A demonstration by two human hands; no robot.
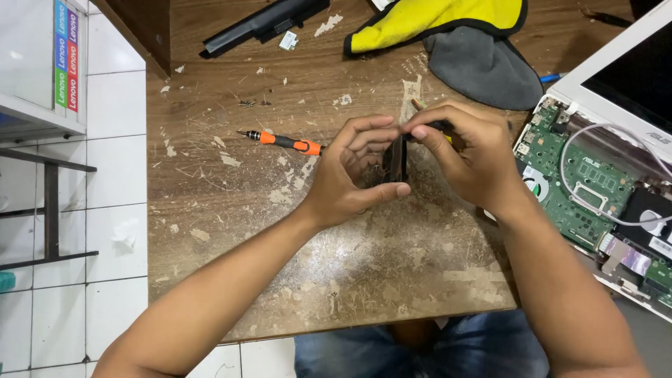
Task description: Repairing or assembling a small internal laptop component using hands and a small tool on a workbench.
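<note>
Over the middle of a worn wooden table (231,231), my left hand (350,178) grips a small flat black part (396,159) on edge between thumb and fingers. My right hand (465,154) pinches the top of the same part from the right, with a thin dark tool or piece under its fingertips; what it is I cannot tell. An orange-and-black screwdriver (283,142) lies on the table just left of my left hand, tip pointing left.
An opened white laptop (595,175) with its green circuit board bare sits at the right. A long black battery (262,24) and a yellow and grey cloth (462,42) lie at the back. White floor tiles and a shelf (42,105) are at the left.
</note>
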